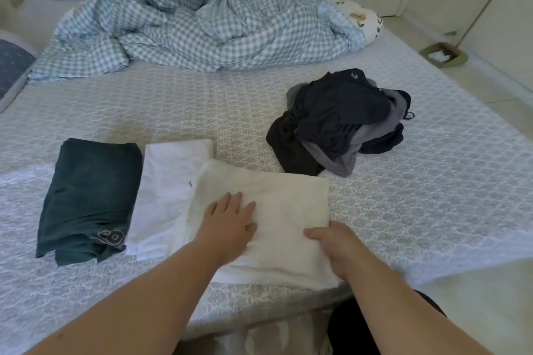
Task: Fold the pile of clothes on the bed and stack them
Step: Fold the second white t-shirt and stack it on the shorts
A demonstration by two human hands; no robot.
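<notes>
From my head camera, looking down, I am leaning over the bed and working on the cream garment, which is lying folded into a rough rectangle at lower centre of the frame, its left edge overlapping the white folded garment. My left hand is pressing flat on the cream fabric with the fingers straight and slightly spread, holding nothing; my right hand is resting at the near right corner of the same piece, fingers bent down over the edge, and I cannot tell whether they are truly pinching the cloth or only pushing on it. At lower left of the frame the dark green folded garment is sitting just beside the white one, so I am judging that two pieces are finished and this third is nearly folded, though none are stacked on one another yet. To the right of centre the pile of dark clothes is waiting crumpled, well apart from my hands, and that seems to be most of what is left. Across the top of the frame the checked duvet is lying bunched, with a patterned pillow poking out at upper right
</notes>
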